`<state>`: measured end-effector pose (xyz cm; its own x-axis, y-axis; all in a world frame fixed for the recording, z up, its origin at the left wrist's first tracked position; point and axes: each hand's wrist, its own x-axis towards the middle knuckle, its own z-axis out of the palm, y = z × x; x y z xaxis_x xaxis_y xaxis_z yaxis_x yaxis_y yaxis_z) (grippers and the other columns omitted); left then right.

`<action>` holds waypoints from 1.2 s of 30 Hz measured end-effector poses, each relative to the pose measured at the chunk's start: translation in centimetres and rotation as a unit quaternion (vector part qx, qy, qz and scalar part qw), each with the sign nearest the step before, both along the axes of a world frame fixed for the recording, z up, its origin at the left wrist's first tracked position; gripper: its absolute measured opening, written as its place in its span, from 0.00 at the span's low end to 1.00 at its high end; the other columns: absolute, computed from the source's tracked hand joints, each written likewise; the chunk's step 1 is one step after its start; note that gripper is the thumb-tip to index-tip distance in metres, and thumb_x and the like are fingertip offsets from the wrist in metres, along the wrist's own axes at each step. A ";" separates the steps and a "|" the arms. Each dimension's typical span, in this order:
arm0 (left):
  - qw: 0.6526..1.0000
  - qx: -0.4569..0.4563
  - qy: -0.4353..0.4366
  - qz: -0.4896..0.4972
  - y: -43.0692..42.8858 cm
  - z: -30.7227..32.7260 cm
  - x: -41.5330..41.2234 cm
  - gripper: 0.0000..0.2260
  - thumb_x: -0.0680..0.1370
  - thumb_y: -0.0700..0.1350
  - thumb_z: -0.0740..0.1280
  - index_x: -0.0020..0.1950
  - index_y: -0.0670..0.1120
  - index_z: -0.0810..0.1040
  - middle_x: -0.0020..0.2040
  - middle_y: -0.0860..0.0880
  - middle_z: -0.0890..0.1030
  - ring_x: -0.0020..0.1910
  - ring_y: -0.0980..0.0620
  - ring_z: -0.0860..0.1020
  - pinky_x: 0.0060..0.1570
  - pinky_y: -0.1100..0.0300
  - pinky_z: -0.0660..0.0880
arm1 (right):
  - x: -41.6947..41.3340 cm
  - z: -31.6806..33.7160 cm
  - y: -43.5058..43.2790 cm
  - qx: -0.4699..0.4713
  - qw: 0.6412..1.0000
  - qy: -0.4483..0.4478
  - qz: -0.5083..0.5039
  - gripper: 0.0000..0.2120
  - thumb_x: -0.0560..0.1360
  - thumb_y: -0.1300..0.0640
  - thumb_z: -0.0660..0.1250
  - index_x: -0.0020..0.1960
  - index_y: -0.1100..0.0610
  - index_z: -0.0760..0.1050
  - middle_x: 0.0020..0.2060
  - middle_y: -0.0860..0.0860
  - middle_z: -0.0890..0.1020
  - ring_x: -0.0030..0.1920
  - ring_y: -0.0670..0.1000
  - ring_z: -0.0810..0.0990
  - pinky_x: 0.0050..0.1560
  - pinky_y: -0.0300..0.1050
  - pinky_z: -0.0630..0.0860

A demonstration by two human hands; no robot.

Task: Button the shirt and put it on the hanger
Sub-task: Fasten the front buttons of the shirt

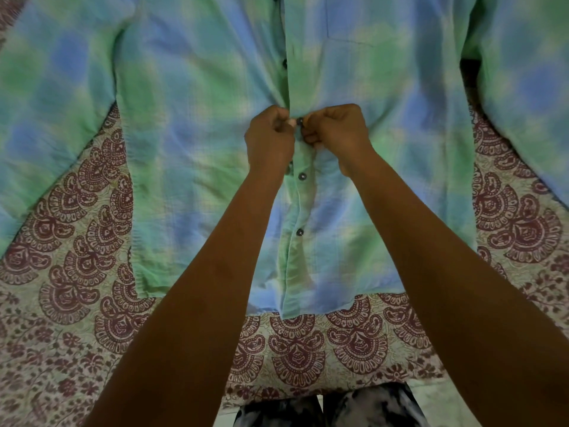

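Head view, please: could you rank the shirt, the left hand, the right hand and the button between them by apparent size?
1. shirt, filling most of the frame.
2. left hand and right hand, too alike to rank.
3. button, smallest.

Left hand (270,140), right hand (337,131): curled, close

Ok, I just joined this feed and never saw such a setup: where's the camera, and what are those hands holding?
There is no machine: the single camera sits on a person's head, looking down along their bare arms. A green and blue shirt lies spread front up on a patterned cloth. The left hand and right hand each pinch the shirt's front edges at a dark button midway up.
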<state>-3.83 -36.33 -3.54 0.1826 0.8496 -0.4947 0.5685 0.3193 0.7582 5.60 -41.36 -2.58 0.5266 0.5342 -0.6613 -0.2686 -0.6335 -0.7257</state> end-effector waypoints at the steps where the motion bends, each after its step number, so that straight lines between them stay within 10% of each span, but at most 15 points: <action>1: 0.999 0.039 0.019 -0.028 0.1 0.0 0.0 0.03 0.75 0.38 0.66 0.47 0.41 0.79 0.39 0.50 0.78 0.38 0.55 0.75 0.37 0.68 0.70 | 0.3 0.1 0.1 -0.001 1.000 0.012 0.010 0.07 0.68 0.66 0.67 0.32 0.61 0.79 0.31 0.59 0.79 0.31 0.53 0.76 0.40 0.48 0.78; 6: 0.973 0.167 0.107 -0.116 -0.2 0.5 -0.2 0.08 0.74 0.40 0.66 0.53 0.46 0.76 0.40 0.54 0.77 0.40 0.56 0.75 0.38 0.63 0.68 | 1.1 0.1 0.1 -0.008 0.996 0.062 0.066 0.11 0.72 0.67 0.65 0.34 0.56 0.77 0.29 0.52 0.79 0.29 0.46 0.77 0.35 0.36 0.76; 13: 0.993 0.112 0.004 -0.036 3.7 1.9 0.3 0.12 0.70 0.33 0.67 0.35 0.50 0.75 0.31 0.60 0.75 0.30 0.67 0.75 0.38 0.74 0.72 | 1.4 -0.3 1.5 -0.022 0.979 -0.166 0.119 0.05 0.71 0.60 0.66 0.42 0.59 0.81 0.40 0.55 0.83 0.43 0.53 0.81 0.50 0.45 0.76; 18: 0.995 0.086 -0.006 -0.041 7.0 2.0 1.4 0.10 0.70 0.32 0.63 0.41 0.46 0.80 0.36 0.51 0.79 0.41 0.47 0.81 0.50 0.50 0.79 | 1.7 0.3 4.2 0.037 0.956 -0.263 0.127 0.08 0.70 0.61 0.68 0.49 0.61 0.78 0.46 0.56 0.83 0.47 0.55 0.81 0.49 0.41 0.73; 24: 0.987 0.109 0.049 -0.106 7.8 1.0 2.5 0.13 0.71 0.31 0.61 0.49 0.41 0.82 0.45 0.44 0.84 0.44 0.52 0.81 0.49 0.67 0.76 | 1.5 -0.5 6.8 0.012 0.928 -0.308 0.208 0.12 0.71 0.55 0.67 0.46 0.58 0.66 0.40 0.54 0.73 0.38 0.52 0.72 0.36 0.45 0.67; 30: 0.984 0.129 0.070 -0.105 8.0 0.2 3.3 0.05 0.71 0.37 0.67 0.44 0.42 0.82 0.42 0.47 0.84 0.39 0.55 0.80 0.40 0.69 0.73 | 2.7 -1.8 6.7 0.055 0.974 -0.206 0.078 0.05 0.69 0.63 0.65 0.44 0.57 0.71 0.32 0.46 0.74 0.32 0.45 0.73 0.36 0.35 0.69; 36: 0.980 0.127 0.110 -0.107 8.6 0.2 4.3 0.02 0.71 0.38 0.68 0.41 0.43 0.80 0.36 0.52 0.79 0.35 0.56 0.75 0.31 0.77 0.66 | 2.9 -2.1 6.5 0.092 0.994 -0.063 -0.022 0.03 0.72 0.62 0.66 0.43 0.58 0.79 0.38 0.54 0.81 0.40 0.50 0.79 0.50 0.51 0.77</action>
